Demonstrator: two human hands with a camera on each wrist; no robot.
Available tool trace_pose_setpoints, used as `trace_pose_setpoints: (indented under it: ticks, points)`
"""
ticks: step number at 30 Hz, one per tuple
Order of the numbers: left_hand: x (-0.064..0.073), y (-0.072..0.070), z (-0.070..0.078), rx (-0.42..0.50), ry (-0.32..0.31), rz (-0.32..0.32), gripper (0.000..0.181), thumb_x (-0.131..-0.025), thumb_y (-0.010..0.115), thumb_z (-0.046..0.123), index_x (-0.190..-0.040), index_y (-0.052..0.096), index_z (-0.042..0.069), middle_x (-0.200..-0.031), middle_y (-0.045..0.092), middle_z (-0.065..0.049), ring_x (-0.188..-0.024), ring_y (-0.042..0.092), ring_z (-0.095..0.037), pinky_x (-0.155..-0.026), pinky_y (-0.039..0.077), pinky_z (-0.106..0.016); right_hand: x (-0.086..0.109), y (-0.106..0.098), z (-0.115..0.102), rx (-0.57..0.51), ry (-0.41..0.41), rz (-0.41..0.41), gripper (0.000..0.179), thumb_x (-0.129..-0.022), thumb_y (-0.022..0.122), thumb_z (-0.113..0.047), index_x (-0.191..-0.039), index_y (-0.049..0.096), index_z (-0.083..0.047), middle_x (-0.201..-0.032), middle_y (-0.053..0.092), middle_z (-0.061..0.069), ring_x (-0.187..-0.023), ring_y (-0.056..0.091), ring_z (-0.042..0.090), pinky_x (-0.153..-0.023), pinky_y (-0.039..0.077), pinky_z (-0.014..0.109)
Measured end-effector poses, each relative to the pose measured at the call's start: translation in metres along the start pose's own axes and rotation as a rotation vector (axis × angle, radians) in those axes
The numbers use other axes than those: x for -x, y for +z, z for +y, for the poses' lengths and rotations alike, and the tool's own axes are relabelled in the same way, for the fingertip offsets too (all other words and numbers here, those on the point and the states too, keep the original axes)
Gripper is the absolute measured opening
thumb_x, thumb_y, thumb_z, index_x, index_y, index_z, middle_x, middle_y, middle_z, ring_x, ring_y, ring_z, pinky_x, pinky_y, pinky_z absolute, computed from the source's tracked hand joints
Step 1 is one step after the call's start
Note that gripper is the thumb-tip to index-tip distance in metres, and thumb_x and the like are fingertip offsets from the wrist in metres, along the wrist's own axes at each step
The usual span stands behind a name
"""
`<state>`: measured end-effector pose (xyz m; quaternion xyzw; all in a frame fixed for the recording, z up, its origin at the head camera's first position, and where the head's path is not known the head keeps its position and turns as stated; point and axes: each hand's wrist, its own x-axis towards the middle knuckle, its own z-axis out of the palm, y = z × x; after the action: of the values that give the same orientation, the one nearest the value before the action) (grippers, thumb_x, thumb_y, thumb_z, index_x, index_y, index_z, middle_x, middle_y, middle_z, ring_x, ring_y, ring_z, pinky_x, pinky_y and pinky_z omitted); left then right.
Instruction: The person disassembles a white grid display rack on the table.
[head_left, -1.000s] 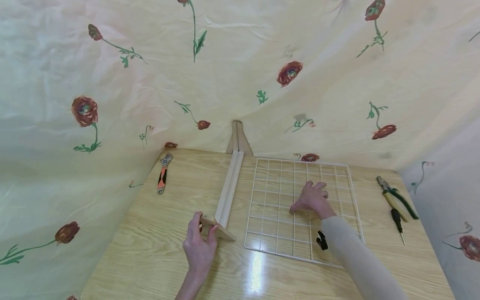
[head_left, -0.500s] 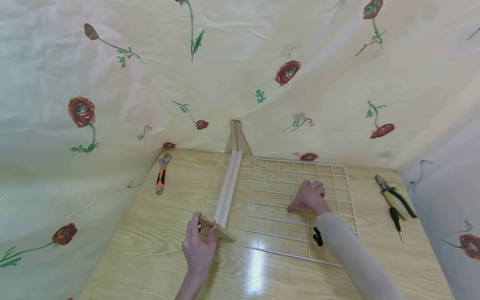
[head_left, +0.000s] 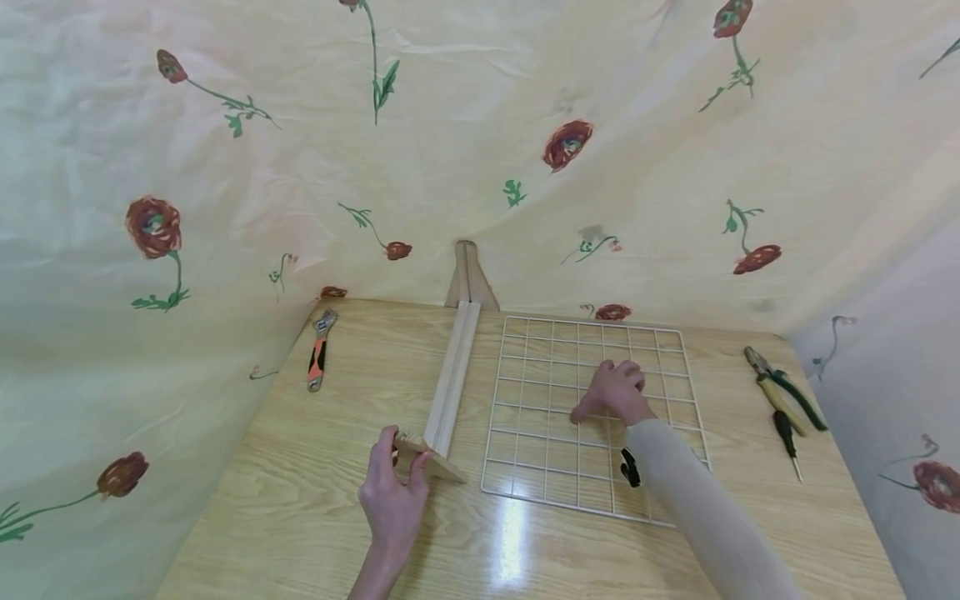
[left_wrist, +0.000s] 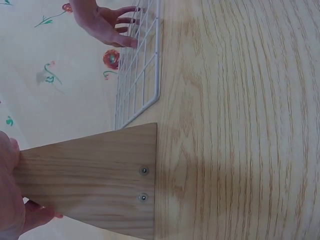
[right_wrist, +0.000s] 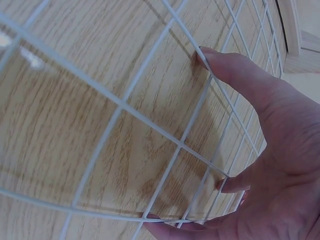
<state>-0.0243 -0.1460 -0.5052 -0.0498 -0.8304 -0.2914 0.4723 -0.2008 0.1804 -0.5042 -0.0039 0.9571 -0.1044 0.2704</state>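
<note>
My left hand [head_left: 393,496] holds the top of a tapered wooden end board [head_left: 431,460], thumb on one side and fingers on the other. Two screw heads show low on that board [left_wrist: 90,180] in the left wrist view. A long grooved wooden bar [head_left: 453,375] joins it to a matching end board [head_left: 472,279] at the back, forming a stand. To the right is a white wire grid panel [head_left: 551,408]. My right hand [head_left: 611,392] grips its wires from above with thumb and fingers spread; fingertips [right_wrist: 207,55] reach the mesh in the right wrist view.
An adjustable wrench [head_left: 318,354] lies at the back left of the wood-grain table [head_left: 300,517]. Pliers [head_left: 783,387] and a black-handled screwdriver [head_left: 786,437] lie at the right. A flowered cloth [head_left: 300,167] hangs behind the table.
The grid's right side has come down slightly toward the table under my right hand. My left hand keeps its hold on the end board. The head view has shifted a little.
</note>
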Motion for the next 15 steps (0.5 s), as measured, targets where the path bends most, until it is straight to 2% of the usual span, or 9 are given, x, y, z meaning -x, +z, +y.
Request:
trace_pose_setpoints:
  ticks: [4, 10, 15]
  points:
    - [0.0001, 0.0008, -0.0014, -0.003, 0.009, 0.002, 0.058, -0.100, 0.054, 0.047, -0.117, 0.057, -0.008, -0.085, 0.064, -0.017, -0.053, 0.064, -0.030, -0.036, 0.053, -0.030, 0.0004, -0.0007, -0.0001, -0.003, 0.003, -0.004, 0.136, -0.067, 0.086, -0.057, -0.143, 0.009, 0.026, -0.135, 0.006, 0.060, -0.125, 0.020, 0.070, -0.092, 0.037, 0.064]
    - [-0.0008, 0.0011, 0.0000, -0.018, 0.008, 0.010, 0.059, -0.100, 0.054, 0.050, -0.116, 0.058, -0.007, -0.085, 0.064, -0.017, -0.048, 0.059, -0.026, -0.030, 0.038, -0.017, -0.0004, 0.0010, 0.0013, -0.006, 0.007, -0.002, 0.137, -0.066, 0.086, -0.058, -0.143, 0.009, 0.026, -0.134, 0.007, 0.060, -0.124, 0.020, 0.068, -0.093, 0.036, 0.064]
    - [-0.0014, -0.0018, 0.0022, -0.023, -0.016, -0.012, 0.057, -0.100, 0.056, 0.048, -0.117, 0.058, -0.007, -0.087, 0.064, -0.017, -0.045, 0.054, -0.021, -0.029, 0.031, -0.014, -0.0003, 0.0019, 0.0009, -0.017, 0.006, 0.001, 0.137, -0.066, 0.087, -0.057, -0.143, 0.009, 0.025, -0.134, 0.007, 0.059, -0.126, 0.018, 0.069, -0.097, 0.035, 0.067]
